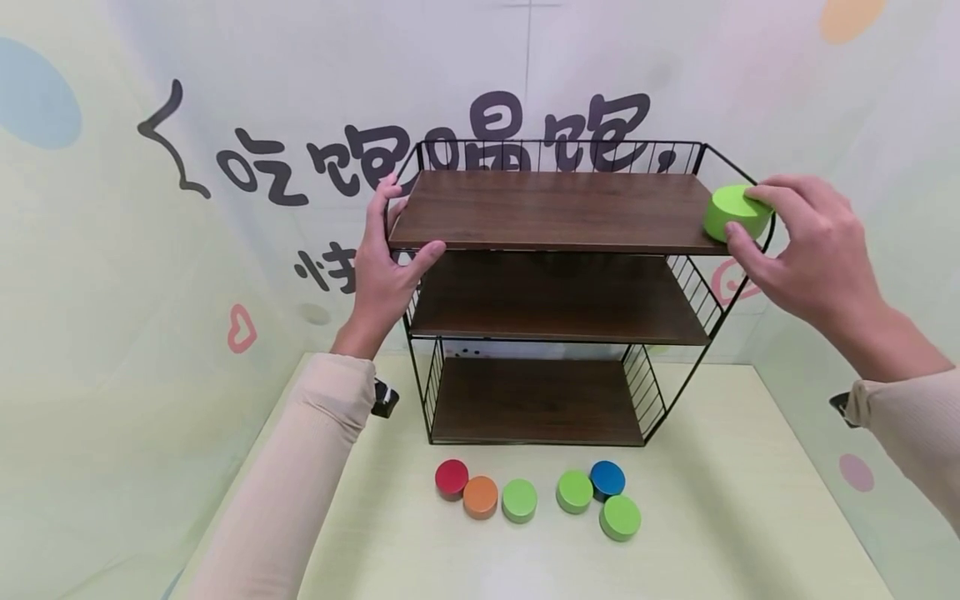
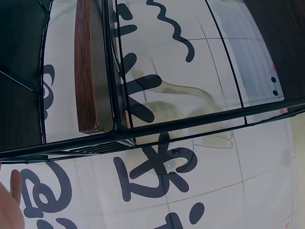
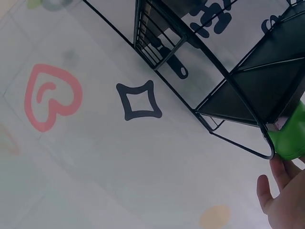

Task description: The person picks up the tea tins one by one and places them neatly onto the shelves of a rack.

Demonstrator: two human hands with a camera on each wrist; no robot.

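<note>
A black wire rack with three dark brown wooden shelves stands upright in the head view. My left hand grips the left end of its top shelf, thumb at the front edge and fingers round the side wire. At the opposite end, my right hand pinches a thick green round block between thumb and fingers, right at the shelf's front corner. The right wrist view shows the same green block beside the rack's wire corner, fingertips against it. Only a bit of the left hand enters the left wrist view.
On the pale table before the rack lie a red disc, an orange disc, a light green disc, two green discs and a blue disc. A printed cloth backdrop surrounds the table.
</note>
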